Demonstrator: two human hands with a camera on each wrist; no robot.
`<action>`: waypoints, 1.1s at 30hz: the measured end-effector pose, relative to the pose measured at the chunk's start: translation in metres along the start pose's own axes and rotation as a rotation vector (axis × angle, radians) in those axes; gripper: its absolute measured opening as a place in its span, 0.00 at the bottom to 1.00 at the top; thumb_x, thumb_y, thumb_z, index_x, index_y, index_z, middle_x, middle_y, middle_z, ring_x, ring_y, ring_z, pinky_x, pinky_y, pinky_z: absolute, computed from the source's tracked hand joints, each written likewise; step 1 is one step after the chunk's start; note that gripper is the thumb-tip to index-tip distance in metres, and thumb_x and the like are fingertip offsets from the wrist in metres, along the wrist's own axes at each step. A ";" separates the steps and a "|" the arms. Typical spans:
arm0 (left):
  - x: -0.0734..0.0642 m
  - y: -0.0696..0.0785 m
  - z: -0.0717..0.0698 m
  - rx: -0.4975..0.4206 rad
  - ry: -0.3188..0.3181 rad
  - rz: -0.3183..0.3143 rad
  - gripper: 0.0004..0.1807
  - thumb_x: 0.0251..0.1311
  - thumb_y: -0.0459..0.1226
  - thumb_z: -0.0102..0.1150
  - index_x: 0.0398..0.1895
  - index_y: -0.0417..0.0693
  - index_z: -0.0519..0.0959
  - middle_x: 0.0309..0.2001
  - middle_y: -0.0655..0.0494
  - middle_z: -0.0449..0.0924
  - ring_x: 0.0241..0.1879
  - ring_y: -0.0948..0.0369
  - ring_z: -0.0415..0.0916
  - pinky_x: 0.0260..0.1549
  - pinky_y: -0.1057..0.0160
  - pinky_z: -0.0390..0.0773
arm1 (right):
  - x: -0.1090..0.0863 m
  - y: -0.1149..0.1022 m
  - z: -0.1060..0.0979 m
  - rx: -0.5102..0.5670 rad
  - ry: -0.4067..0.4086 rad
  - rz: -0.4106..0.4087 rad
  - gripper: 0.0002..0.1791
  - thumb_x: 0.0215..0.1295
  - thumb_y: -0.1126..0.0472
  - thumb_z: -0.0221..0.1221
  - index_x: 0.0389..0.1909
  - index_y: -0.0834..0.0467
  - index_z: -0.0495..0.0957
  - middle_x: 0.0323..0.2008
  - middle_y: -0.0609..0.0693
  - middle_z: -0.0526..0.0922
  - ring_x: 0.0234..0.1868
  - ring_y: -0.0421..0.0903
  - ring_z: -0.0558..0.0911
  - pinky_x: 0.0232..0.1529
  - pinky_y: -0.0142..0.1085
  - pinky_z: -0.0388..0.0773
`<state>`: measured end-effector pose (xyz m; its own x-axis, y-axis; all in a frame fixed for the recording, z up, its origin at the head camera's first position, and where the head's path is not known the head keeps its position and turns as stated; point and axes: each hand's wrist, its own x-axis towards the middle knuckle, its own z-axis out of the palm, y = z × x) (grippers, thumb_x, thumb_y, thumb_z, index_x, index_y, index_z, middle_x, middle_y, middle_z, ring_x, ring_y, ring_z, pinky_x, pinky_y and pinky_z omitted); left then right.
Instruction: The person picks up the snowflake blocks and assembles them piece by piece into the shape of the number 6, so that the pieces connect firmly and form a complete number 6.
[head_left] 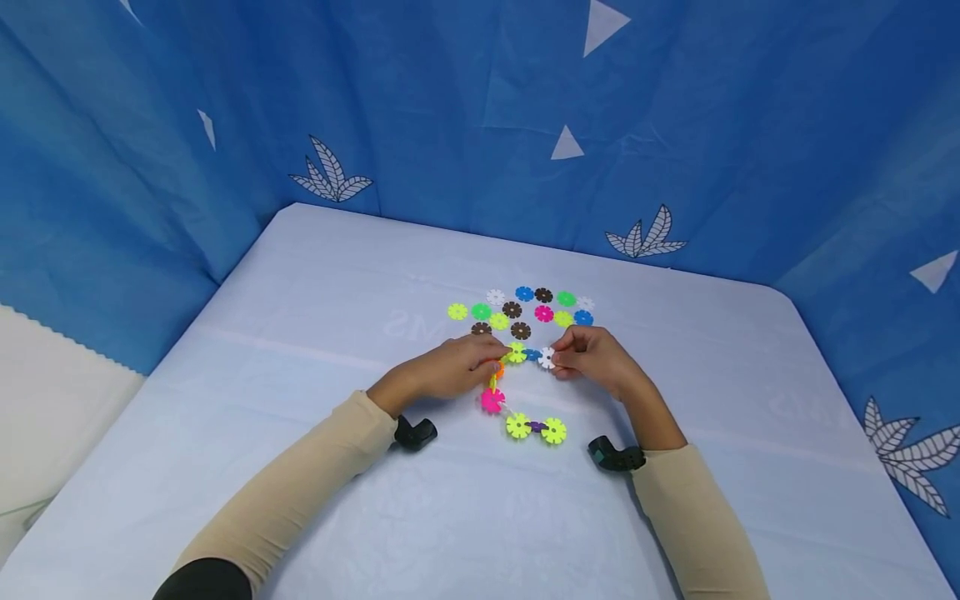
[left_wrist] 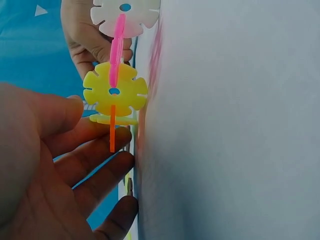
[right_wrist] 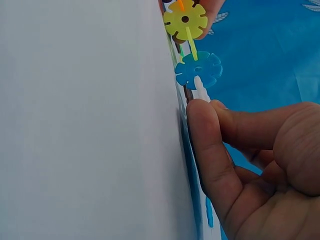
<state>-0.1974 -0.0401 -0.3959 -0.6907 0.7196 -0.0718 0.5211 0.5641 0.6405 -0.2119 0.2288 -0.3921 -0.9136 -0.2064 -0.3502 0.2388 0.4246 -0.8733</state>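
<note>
A chain of slotted snowflake discs curves over the white table. My right hand (head_left: 596, 358) pinches a white disc (head_left: 547, 357) at its upper end, between thumb and forefinger. This disc joins a blue disc (right_wrist: 192, 71), which links to a yellow-green disc (head_left: 516, 352). The left hand (head_left: 457, 367) holds the edge of that yellow-green disc with thumb and forefinger, its other fingers loosely bent. From there the chain runs down through an orange disc (left_wrist: 112, 132), a yellow disc (left_wrist: 129, 96) and a pink disc (head_left: 492, 401). Two yellow-green discs joined by a purple disc (head_left: 536, 427) form the lower end.
Loose discs lie beyond the hands, among them a brown disc (head_left: 512, 310), a green disc (head_left: 482, 311) and a pink disc (head_left: 543, 313). A blue patterned curtain (head_left: 480, 125) hangs behind the table (head_left: 360, 275). Dark wrist devices sit near both cuffs.
</note>
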 end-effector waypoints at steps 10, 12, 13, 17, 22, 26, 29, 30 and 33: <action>-0.003 -0.004 0.000 0.040 0.005 0.009 0.24 0.78 0.38 0.47 0.73 0.42 0.69 0.71 0.45 0.67 0.75 0.50 0.56 0.72 0.50 0.54 | 0.000 -0.003 0.007 -0.034 0.009 -0.011 0.06 0.66 0.74 0.63 0.42 0.68 0.78 0.37 0.60 0.79 0.33 0.48 0.85 0.37 0.36 0.84; -0.003 -0.004 0.000 0.045 0.004 0.006 0.24 0.78 0.38 0.48 0.73 0.42 0.69 0.71 0.45 0.66 0.75 0.50 0.54 0.72 0.51 0.53 | 0.001 -0.004 0.009 -0.032 0.008 -0.003 0.07 0.65 0.74 0.64 0.42 0.67 0.77 0.37 0.61 0.79 0.33 0.48 0.86 0.37 0.36 0.84; -0.003 -0.004 0.000 0.046 0.003 0.002 0.24 0.78 0.38 0.48 0.73 0.43 0.68 0.71 0.45 0.66 0.76 0.51 0.53 0.72 0.52 0.52 | 0.001 -0.004 0.009 -0.032 0.007 0.000 0.08 0.65 0.74 0.64 0.42 0.67 0.76 0.37 0.61 0.79 0.32 0.48 0.86 0.37 0.36 0.84; -0.002 -0.002 -0.001 0.041 0.000 -0.002 0.24 0.78 0.38 0.48 0.74 0.43 0.68 0.70 0.47 0.68 0.76 0.51 0.52 0.73 0.53 0.52 | 0.001 -0.003 0.010 -0.038 0.019 0.014 0.08 0.65 0.74 0.64 0.41 0.67 0.75 0.36 0.61 0.78 0.32 0.48 0.86 0.36 0.36 0.84; -0.001 -0.001 -0.001 0.021 -0.002 0.000 0.24 0.77 0.38 0.50 0.73 0.42 0.70 0.68 0.47 0.70 0.73 0.52 0.59 0.71 0.54 0.57 | 0.001 -0.002 0.009 -0.039 0.024 0.024 0.08 0.65 0.73 0.65 0.41 0.67 0.77 0.37 0.61 0.79 0.33 0.48 0.86 0.37 0.36 0.84; -0.001 -0.002 -0.001 -0.021 0.007 -0.020 0.23 0.76 0.38 0.53 0.70 0.43 0.73 0.66 0.48 0.73 0.71 0.52 0.62 0.70 0.55 0.58 | 0.001 -0.001 0.008 -0.024 0.007 0.033 0.08 0.65 0.71 0.65 0.43 0.66 0.78 0.38 0.60 0.80 0.34 0.48 0.86 0.39 0.35 0.84; -0.001 -0.001 -0.001 -0.048 0.015 -0.030 0.22 0.75 0.38 0.54 0.69 0.42 0.74 0.66 0.48 0.73 0.73 0.51 0.59 0.71 0.53 0.56 | 0.001 0.001 0.005 -0.036 -0.007 0.029 0.09 0.66 0.70 0.65 0.45 0.66 0.79 0.40 0.60 0.81 0.36 0.48 0.85 0.40 0.35 0.84; -0.001 -0.001 -0.001 -0.051 0.017 -0.030 0.22 0.75 0.38 0.55 0.69 0.42 0.74 0.66 0.48 0.73 0.73 0.50 0.58 0.71 0.53 0.55 | 0.002 0.001 0.004 -0.048 -0.005 0.025 0.10 0.67 0.69 0.65 0.46 0.65 0.79 0.40 0.59 0.82 0.36 0.48 0.85 0.40 0.35 0.84; -0.001 -0.001 -0.002 -0.054 0.021 -0.027 0.23 0.75 0.38 0.55 0.69 0.42 0.73 0.67 0.48 0.72 0.73 0.51 0.59 0.71 0.53 0.56 | 0.001 0.002 -0.001 -0.114 0.019 -0.004 0.12 0.69 0.65 0.65 0.50 0.64 0.79 0.41 0.59 0.82 0.38 0.50 0.83 0.41 0.34 0.83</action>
<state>-0.1985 -0.0421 -0.3951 -0.7146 0.6956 -0.0742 0.4748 0.5602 0.6788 -0.2125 0.2302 -0.3941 -0.9208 -0.1924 -0.3393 0.1971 0.5211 -0.8304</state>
